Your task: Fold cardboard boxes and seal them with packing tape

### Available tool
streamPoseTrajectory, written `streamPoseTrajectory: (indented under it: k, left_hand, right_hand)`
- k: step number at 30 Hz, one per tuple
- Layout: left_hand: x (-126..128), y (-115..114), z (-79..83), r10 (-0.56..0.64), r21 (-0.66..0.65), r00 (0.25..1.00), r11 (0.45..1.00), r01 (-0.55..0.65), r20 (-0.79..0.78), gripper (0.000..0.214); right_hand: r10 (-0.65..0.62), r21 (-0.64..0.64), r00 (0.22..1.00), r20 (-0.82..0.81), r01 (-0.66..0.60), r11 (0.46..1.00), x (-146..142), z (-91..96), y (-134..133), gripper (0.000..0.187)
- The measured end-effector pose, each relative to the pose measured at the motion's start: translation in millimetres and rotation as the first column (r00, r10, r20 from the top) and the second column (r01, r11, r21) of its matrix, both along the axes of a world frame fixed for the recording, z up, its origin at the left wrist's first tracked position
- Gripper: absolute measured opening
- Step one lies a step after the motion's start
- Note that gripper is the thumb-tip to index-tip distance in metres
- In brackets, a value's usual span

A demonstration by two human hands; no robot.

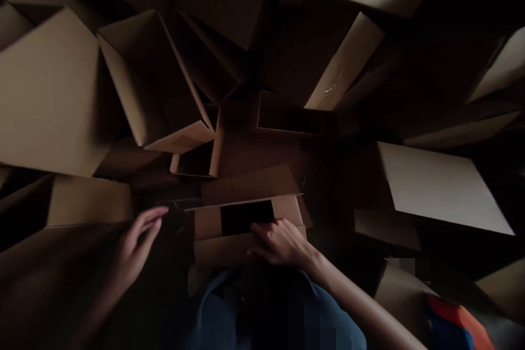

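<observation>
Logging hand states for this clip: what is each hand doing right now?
Left hand: open, fingers loosely extended, holding nothing visible.
Right hand: fingers lying on a brown corrugated cardboard box; cannot tell whether gripping it.

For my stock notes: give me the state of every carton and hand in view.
Left hand: open, fingers extended, beside the near carton.
Right hand: resting on the near carton's top.
Near cardboard carton: open, flaps unfolded.
Upper-left cardboard carton: open, tilted.
</observation>
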State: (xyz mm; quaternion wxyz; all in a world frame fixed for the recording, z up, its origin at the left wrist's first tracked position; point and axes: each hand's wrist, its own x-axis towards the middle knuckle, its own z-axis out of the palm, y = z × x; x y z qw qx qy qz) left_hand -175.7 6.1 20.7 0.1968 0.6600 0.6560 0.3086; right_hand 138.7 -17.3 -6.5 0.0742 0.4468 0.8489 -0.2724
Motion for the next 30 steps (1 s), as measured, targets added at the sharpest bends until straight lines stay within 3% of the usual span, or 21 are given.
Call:
streamPoseTrajectory:
  k: [3,4,7,10,13,17,25,30]
  left_hand:
    - [49,24,16.0,-0.03,0.152,0.983,0.988,0.002,0.183,0.029]
    - [72,33,21.9,-0.106,0.198,0.98,0.978,0.071,0.169,0.029]
    - [136,58,31.8,-0.334,0.318,0.941,0.888,0.332,-0.049,0.03]
    - [174,79,19.0,-0.424,0.344,0.865,0.796,0.498,-0.268,0.036]
    - [184,96,-11.4,-0.44,0.301,0.808,0.768,0.565,-0.392,0.037]
    - [182,101,-41.6,-0.362,0.289,0.816,0.806,0.517,-0.451,0.035]
    - [189,94,-44.4,-0.294,0.305,0.845,0.838,0.453,-0.448,0.04]
    - [195,96,-50.1,-0.25,0.305,0.862,0.861,0.406,-0.441,0.04]
  right_hand:
    - [-0.081,0.043,0.997,0.012,0.08,0.996,2,2.9,1,0.047]
    - [-0.127,0.061,0.992,0.024,0.125,0.99,4,3.9,4,0.048]
    - [-0.279,0.134,0.959,0.051,0.27,0.953,14,6.4,22,0.05]
    - [-0.321,0.176,0.946,0.039,0.31,0.934,22,7.0,42,0.05]
    - [-0.339,0.164,0.941,0.012,0.332,0.929,24,3.8,53,0.055]
    - [-0.358,0.169,0.934,-0.014,0.355,0.92,19,-7.3,53,0.061]
    - [-0.216,0.217,0.975,0.059,0.199,0.956,32,-15.5,69,0.055]
    - [-0.297,0.21,0.953,0.058,0.279,0.937,35,-13.3,76,0.059]
